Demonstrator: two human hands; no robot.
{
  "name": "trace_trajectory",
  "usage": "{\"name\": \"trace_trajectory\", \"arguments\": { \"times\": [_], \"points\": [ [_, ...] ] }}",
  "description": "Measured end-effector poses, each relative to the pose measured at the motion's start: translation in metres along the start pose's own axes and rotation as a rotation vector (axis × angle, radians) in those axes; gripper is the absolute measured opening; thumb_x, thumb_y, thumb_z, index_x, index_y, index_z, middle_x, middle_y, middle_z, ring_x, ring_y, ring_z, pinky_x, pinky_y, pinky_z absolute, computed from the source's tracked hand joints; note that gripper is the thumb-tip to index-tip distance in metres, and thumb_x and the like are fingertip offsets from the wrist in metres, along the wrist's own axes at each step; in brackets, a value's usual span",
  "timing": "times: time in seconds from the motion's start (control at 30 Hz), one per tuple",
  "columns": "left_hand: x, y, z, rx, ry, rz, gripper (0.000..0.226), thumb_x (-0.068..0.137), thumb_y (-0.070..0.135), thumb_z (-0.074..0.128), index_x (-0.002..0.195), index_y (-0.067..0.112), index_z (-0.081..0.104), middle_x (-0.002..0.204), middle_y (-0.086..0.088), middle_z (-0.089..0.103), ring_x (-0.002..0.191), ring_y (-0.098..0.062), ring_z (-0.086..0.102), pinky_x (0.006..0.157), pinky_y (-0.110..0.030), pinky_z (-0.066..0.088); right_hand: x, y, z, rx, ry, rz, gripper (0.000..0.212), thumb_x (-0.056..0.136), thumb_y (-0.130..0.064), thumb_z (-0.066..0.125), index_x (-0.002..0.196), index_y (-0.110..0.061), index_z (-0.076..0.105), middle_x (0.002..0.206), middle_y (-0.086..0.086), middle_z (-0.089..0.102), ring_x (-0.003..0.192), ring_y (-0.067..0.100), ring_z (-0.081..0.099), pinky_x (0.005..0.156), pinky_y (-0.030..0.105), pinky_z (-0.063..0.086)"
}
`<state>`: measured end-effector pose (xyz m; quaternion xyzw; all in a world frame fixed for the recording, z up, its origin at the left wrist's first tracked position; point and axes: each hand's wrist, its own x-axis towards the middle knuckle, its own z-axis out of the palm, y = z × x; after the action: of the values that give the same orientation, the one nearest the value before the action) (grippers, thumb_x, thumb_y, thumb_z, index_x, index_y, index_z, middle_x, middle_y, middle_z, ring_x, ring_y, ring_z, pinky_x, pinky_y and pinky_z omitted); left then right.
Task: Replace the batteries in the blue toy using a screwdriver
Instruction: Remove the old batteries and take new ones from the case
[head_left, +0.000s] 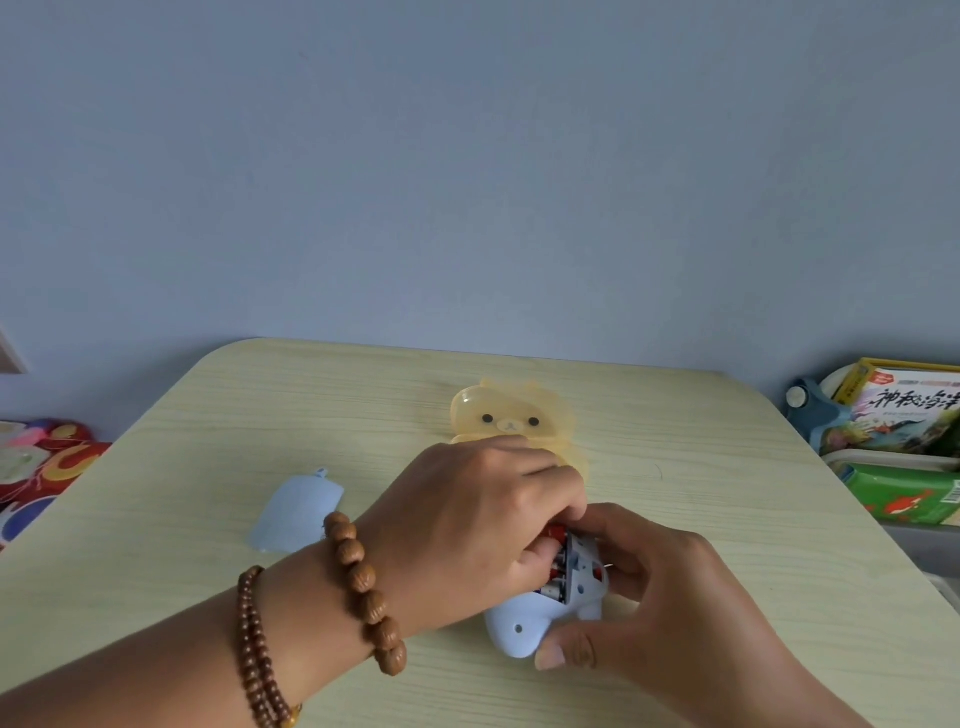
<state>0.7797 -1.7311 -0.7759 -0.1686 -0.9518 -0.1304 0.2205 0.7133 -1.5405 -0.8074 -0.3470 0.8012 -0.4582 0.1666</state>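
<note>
**Two hands on one toy: left hand (483, 519) and right hand (665, 597) meet at the pale blue plastic toy (519, 629)**

Lower centre of the frame: the right hand grips the toy, thumb on its rounded near end, over the pale wood-grain table (311, 415). The left hand wears brown wooden bead bracelets (363, 587) at the wrist. Its fingers curl onto the red-and-silver batteries (558, 569) in the open bay, hiding most of them. A loose pale blue curved cover (298, 512) lies at centre left, well apart. A translucent orange bear-shaped case (511, 421) sits just beyond the left knuckles, partly blocked by them. Stacked picture books (904, 415) occupy the right edge, and colourful fabric (41, 467) the left edge.
</note>
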Motion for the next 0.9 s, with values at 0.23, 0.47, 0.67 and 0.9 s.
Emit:
{"name": "trace_trajectory", "arguments": {
  "times": [0.23, 0.47, 0.67, 0.9],
  "points": [
    [-0.004, -0.001, 0.001, -0.121, 0.053, -0.036, 0.019, 0.072, 0.017, 0.071, 0.089, 0.025, 0.068, 0.075, 0.012, 0.065, 0.075, -0.004, 0.058, 0.056, -0.029, 0.054, -0.002, 0.003, 0.002, 0.002, 0.015, 0.006, 0.075, 0.043, -0.022, 0.105, 0.107, -0.043, 0.071, 0.099, -0.012, 0.081, 0.094, 0.005, 0.078, 0.085, 0.032, 0.064],
    [-0.005, -0.002, 0.008, -0.116, 0.071, -0.095, 0.016, 0.075, 0.025, 0.068, 0.09, 0.022, 0.069, 0.082, 0.013, 0.063, 0.082, -0.007, 0.059, 0.069, -0.022, 0.054, -0.002, 0.002, 0.005, -0.022, 0.041, 0.01, 0.078, 0.043, -0.02, 0.105, 0.108, -0.044, 0.069, 0.097, -0.014, 0.081, 0.09, 0.005, 0.078, 0.083, 0.03, 0.064],
    [-0.004, -0.003, 0.01, -0.054, 0.091, -0.064, 0.013, 0.074, 0.024, 0.064, 0.083, 0.021, 0.071, 0.074, 0.011, 0.063, 0.076, -0.009, 0.057, 0.062, -0.019, 0.05, -0.001, 0.004, 0.006, -0.04, 0.05, 0.045, 0.078, 0.038, -0.025, 0.105, 0.103, -0.047, 0.067, 0.094, -0.014, 0.081, 0.085, 0.007, 0.078, 0.081, 0.037, 0.065],
    [-0.002, -0.008, -0.004, -0.546, 0.23, -0.393, 0.015, 0.087, 0.018, 0.074, 0.099, 0.025, 0.068, 0.08, 0.01, 0.075, 0.066, -0.01, 0.073, 0.063, -0.029, 0.06, 0.0, 0.003, 0.005, -0.053, 0.021, 0.055, 0.081, 0.037, -0.042, 0.101, 0.108, -0.052, 0.062, 0.099, -0.015, 0.08, 0.09, 0.013, 0.077, 0.086, 0.043, 0.063]
  ]
}}
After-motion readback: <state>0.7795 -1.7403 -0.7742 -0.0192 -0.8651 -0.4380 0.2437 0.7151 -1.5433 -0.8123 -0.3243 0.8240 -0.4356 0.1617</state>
